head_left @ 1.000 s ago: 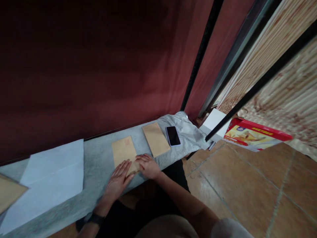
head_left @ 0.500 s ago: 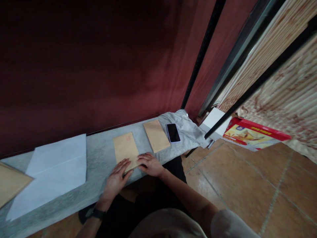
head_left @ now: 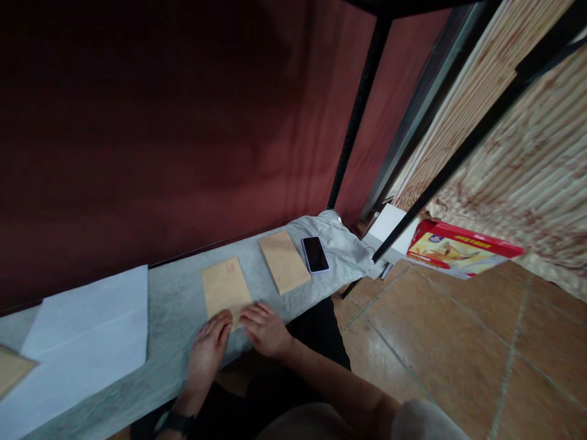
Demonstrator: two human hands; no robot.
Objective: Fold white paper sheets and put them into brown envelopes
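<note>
A brown paper envelope (head_left: 227, 284) with a small red print in its far right corner lies in front of me. Both hands are at its near end, by the edge of the grey cloth-covered surface (head_left: 177, 324). My left hand (head_left: 208, 345) grips the near left corner with bent fingers held together. On the near right corner, my right hand (head_left: 266, 331) has its fingers curled over the paper. Both thumbs are mostly hidden. A second brown envelope (head_left: 284, 263) rests to the right, apart from my hands.
A phone (head_left: 315, 253) lies right of the second envelope. On the left are large white paper sheets (head_left: 96, 336) and another brown paper piece (head_left: 13, 370). Black poles (head_left: 355, 116) rise at the right end, near a red-and-yellow box (head_left: 463, 247). A dark red panel (head_left: 160, 153) stands behind.
My fingers have gone from lying flatter on the envelope to curling at its near edge, and both hands have drawn closer together. The view has shifted slightly.
</note>
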